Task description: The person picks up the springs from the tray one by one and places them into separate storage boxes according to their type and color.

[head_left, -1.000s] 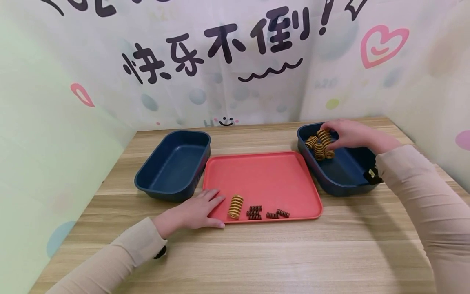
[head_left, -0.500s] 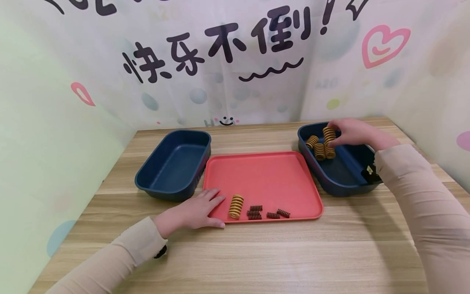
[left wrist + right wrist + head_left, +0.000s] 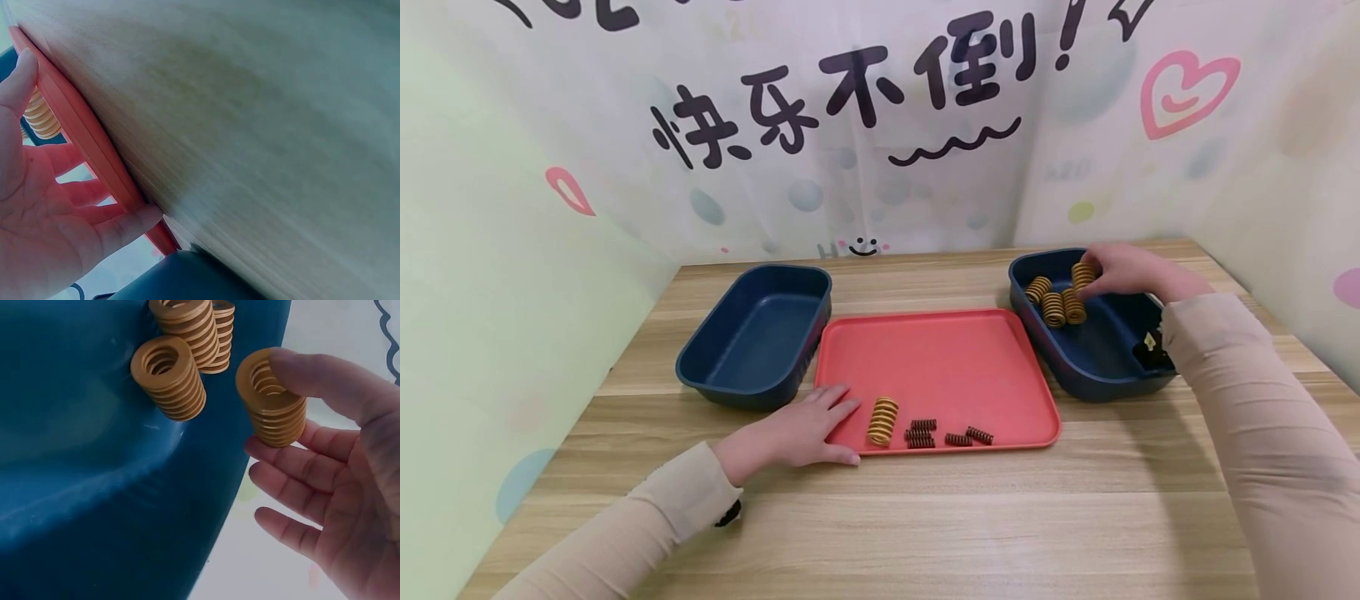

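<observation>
Wooden bench [image 3: 925, 533], nearest edge bare; both sleeves enter from the near side.

Left hand [image 3: 797, 433] lies flat at the near left corner of the red tray [image 3: 940, 367]. Fingers straight and spread, tips over the tray rim, thumb along the near edge on the bench. The left wrist view confirms the fingers rest against the rim; nothing is gripped.

On the tray, along its near edge: one yellow spring [image 3: 882, 421] just beside the left fingertips, lying on its side. Right of it, a row of small dark springs [image 3: 951, 435], near one another, some touching.

Left of the tray, touching its corner: left blue bin [image 3: 752, 337].

Right of the tray: right blue bin [image 3: 1093, 333]. Three loose yellow springs [image 3: 1054, 302] lie clustered at its far left end, touching.

Right hand [image 3: 1123, 271] is over the far end of that bin. Thumb and forefinger pinch a held yellow spring [image 3: 272, 400] by its end coils; the other fingers are relaxed and slightly curled. The held spring sits just beside the cluster, apart from it.

Behind: printed backdrop [image 3: 880, 125] with dark characters.
</observation>
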A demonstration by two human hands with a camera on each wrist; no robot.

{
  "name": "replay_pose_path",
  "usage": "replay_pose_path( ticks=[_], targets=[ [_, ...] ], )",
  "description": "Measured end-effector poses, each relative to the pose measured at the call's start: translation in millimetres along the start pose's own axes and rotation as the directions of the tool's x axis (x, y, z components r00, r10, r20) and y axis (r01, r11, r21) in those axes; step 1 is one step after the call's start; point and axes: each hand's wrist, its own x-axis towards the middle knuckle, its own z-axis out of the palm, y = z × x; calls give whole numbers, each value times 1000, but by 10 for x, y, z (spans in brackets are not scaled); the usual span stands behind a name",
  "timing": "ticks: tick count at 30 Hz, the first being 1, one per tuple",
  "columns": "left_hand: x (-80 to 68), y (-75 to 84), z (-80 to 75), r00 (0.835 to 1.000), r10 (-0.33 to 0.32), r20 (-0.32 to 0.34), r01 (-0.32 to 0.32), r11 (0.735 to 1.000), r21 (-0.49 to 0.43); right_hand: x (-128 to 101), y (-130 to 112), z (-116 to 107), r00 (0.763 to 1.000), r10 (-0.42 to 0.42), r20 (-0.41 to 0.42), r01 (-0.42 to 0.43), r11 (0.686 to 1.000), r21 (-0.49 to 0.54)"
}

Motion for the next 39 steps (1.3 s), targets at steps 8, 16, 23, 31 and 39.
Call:
replay_pose_path(
  ticks=[8, 16, 23, 31, 39],
  targets=[
    [2, -11, 2, 1000, -1, 3, 1, 1000, -1, 3, 57, 20, 996, 64, 65, -65, 998, 16],
    [4, -9, 6, 1000, -1, 0, 1, 1000, 3, 5, 94, 45, 974, 144, 174, -155, 986, 55],
    [5, -13, 15, 1000, -2, 2, 2, 1000, 8, -9, 94, 61, 945, 178, 274, -214, 971, 106],
    [15, -14, 20, 1000, -4, 6, 4, 1000, 16, 2, 147, 128, 906, 206, 370, -277, 949, 150],
    [13, -16, 19, 1000, 4, 0, -4, 1000, 21, 22, 162, 176, 882, 211, 422, -293, 946, 139]
  ],
)
